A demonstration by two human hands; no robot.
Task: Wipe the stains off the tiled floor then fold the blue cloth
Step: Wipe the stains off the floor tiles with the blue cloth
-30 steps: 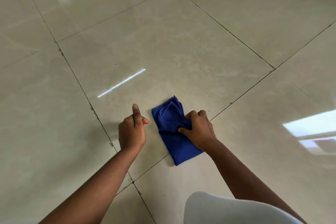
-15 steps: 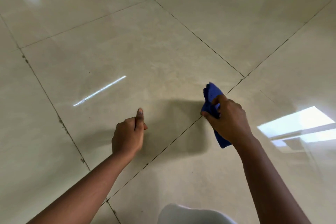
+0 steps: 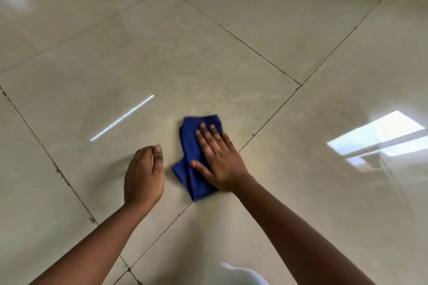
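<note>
The blue cloth lies folded into a narrow strip on the glossy beige tiled floor, close to a grout line. My right hand lies flat on top of it, palm down and fingers spread, covering its right half. My left hand rests on the tile just left of the cloth without touching it, fingers curled under and thumb pointing forward, with nothing in it.
Dark grime dots the grout line at the left, and a small dark speck sits on the tile. A bright window reflection shines at the right. A bit of white clothing shows at the bottom edge.
Half a second ago my right hand held the bunched cloth off the floor to the right. Now the cloth is down on the tile and the hand is spread flat on it.
</note>
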